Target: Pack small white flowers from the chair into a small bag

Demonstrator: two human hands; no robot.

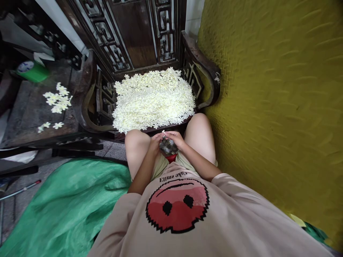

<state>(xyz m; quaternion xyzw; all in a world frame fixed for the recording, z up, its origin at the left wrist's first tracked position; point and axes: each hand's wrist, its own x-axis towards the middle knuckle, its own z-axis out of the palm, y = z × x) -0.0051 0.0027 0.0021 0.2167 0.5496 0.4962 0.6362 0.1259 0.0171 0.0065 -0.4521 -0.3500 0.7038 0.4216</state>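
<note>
Between my knees, my left hand (156, 141) and my right hand (175, 137) meet at the fingertips. A small white flower (163, 132) shows where they touch, pinched by both. Just below the hands is a dark, greyish clump (168, 146) whose details are too small to make out. In front of my knees a wide heap of white flowers (154, 101) covers the seat of a dark carved wooden chair (199, 59).
A dark wooden side table (26, 114) at the left holds loose white flowers (59, 99) and a green roll (33, 71). Green fabric (88, 192) lies at the lower left. A textured yellow surface (273, 107) rises along the right.
</note>
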